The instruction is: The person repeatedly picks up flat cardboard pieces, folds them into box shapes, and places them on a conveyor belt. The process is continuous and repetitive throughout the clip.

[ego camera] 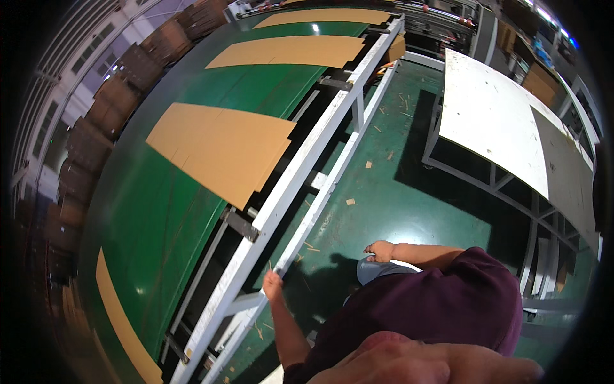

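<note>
My left hand [273, 285] is beside the lower white rail [331, 185] of a conveyor frame, fingers curled. Whether it touches the rail or holds anything cannot be made out. Over my light-coloured trouser leg [367, 271] is my right hand [381, 250], its fingers partly spread and nothing visible in them. To my left runs a wide green conveyor belt [187, 240]. Flat cardboard sheets lie across it: a large, slightly offset stack or pair [220, 149], a sheet [288, 52] beyond, another [326, 17] at the far end, and one [122, 321] at lower left.
A white-topped metal-framed table [489, 120] stands to the right, with a grey panel [566, 163] on it. Cardboard scraps [350, 201] litter the green floor [374, 211]. Brown cardboard stacks [115, 103] line the belt's far side. Machinery [441, 24] stands at the back.
</note>
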A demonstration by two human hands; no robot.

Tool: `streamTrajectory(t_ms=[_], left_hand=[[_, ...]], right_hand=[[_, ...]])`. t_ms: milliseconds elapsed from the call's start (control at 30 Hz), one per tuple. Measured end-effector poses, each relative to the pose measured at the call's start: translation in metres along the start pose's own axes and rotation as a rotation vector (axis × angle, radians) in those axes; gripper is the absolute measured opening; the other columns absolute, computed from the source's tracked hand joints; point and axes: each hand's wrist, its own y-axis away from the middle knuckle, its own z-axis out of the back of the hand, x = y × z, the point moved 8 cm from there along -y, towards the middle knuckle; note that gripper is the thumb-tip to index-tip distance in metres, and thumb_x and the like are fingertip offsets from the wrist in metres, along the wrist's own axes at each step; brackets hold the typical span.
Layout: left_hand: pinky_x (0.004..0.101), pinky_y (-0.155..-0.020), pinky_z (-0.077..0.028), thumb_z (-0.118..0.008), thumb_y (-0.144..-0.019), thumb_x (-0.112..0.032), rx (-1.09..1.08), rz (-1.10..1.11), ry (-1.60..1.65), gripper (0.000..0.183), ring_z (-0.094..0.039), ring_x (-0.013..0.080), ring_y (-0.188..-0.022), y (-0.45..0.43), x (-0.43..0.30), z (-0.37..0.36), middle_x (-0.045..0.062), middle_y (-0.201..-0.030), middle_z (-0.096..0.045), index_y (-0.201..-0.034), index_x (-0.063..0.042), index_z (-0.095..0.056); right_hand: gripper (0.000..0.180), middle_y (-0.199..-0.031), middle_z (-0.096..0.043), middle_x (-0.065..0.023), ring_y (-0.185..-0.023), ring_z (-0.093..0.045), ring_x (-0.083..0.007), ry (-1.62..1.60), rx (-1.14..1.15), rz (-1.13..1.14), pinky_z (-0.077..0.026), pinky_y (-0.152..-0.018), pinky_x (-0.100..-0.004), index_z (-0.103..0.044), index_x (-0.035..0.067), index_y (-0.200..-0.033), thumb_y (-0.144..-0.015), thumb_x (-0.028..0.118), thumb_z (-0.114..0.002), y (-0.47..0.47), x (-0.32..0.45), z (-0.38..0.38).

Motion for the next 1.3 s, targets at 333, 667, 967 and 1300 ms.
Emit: streamTrajectory(t_ms=[333,667,967,1300], left_hand=[[0.0253,-0.060,-0.041,-0.059,-0.088,-0.010,-0.332,0.279,0.093,0.032,-0.051,0.0084,-0.072,-0.294,-0.076,-0.020,-0.003,-0.090,-0.058,-0.119,-0.011,-0.051],[0.0261,-0.052,-0.048,-0.054,-0.089,-0.003,-0.363,0.270,0.323,0.018,-0.064,0.0188,-0.070,-0.331,-0.076,-0.007,0.010,-0.090,-0.067,-0.104,0.004,-0.061],[0.0219,-0.041,-0.042,-0.063,-0.084,-0.016,-0.402,0.174,0.465,0.012,-0.056,0.0125,-0.054,-0.099,-0.208,0.130,0.003,-0.073,-0.063,-0.089,-0.005,-0.060],[0.0273,-0.054,-0.049,-0.057,-0.090,-0.023,-0.901,-0.351,1.013,0.017,-0.057,0.0142,-0.066,0.157,-0.214,0.232,0.006,-0.080,-0.061,-0.091,-0.005,-0.057]], right_hand=[[0.047,-0.116,-0.061,-0.0162,-0.109,-0.057,-0.0338,0.048,0.103,-0.234,-0.045,-0.094,-0.0421,-0.060,0.012,-0.120,-0.078,0.034,-0.062,-0.105,-0.113,0.025],[0.045,-0.100,-0.066,-0.0184,-0.092,-0.062,-0.0359,-0.026,-0.160,-0.114,-0.050,-0.082,-0.0410,-0.059,0.006,-0.117,-0.080,0.031,-0.064,-0.229,-0.113,0.185],[0.111,-0.145,-0.025,-0.0272,-0.133,-0.024,-0.0465,0.100,-0.980,0.291,-0.022,-0.109,-0.0491,-0.015,-0.005,-0.143,-0.060,0.025,-0.082,-0.306,0.048,0.366],[0.032,-0.102,-0.066,-0.0169,-0.098,-0.063,-0.0327,0.102,-0.159,1.037,-0.049,-0.085,-0.0388,-0.061,0.004,-0.107,-0.081,0.022,-0.060,-0.231,0.353,0.278]])
